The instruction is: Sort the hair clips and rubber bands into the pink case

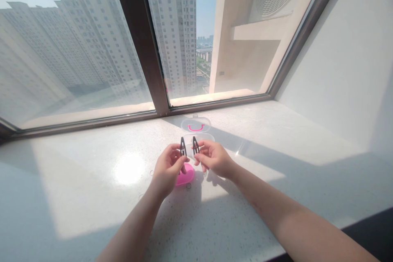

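On a speckled white windowsill (92,196), at the left, a thin ring (151,172) lies just beside the person's left hand (167,168). Below that hand is a pink oval case (186,176), partly covered by it; what is inside cannot be seen. A second small ring (188,186) lies by its near edge. Slightly right and farther back, a clear plastic box (208,136) stands with its lid (185,124) raised toward the window; the lid bears a curved pink handle (195,129). The hands hide much of the box, so its contents cannot be told.

In front of the box, two black hair clips are held up side by side, apart. The left clip (182,144) is pinched between the left hand's thumb and fingers; the right clip (194,143) is gripped likewise by the right hand (216,157). Both clips' long axes run nearly upright, narrow ends up, tops leaning slightly left.
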Tool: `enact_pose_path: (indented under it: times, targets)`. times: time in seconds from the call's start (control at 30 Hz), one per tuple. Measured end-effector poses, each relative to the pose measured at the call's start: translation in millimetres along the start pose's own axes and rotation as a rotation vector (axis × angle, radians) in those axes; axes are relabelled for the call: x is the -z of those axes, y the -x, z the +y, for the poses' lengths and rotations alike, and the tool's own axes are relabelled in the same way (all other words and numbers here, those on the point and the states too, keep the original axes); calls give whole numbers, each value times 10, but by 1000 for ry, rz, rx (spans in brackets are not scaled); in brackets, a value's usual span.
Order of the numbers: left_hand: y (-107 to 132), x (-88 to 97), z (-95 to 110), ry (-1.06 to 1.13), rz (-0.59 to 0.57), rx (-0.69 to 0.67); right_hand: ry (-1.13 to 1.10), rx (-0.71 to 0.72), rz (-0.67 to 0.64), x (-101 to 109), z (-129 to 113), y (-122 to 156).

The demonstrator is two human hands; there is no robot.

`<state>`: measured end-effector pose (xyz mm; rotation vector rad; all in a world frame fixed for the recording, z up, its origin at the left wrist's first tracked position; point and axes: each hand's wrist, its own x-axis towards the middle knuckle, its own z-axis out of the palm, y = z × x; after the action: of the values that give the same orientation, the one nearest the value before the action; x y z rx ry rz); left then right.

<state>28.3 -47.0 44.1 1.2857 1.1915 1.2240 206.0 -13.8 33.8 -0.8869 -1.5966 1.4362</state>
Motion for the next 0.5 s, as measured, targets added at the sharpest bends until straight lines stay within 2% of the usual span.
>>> enact_pose_path:
  times: [0.5]
  targets:
    - [3,-5,30,-23,5,14,-14,-27,2,-16,-15,2]
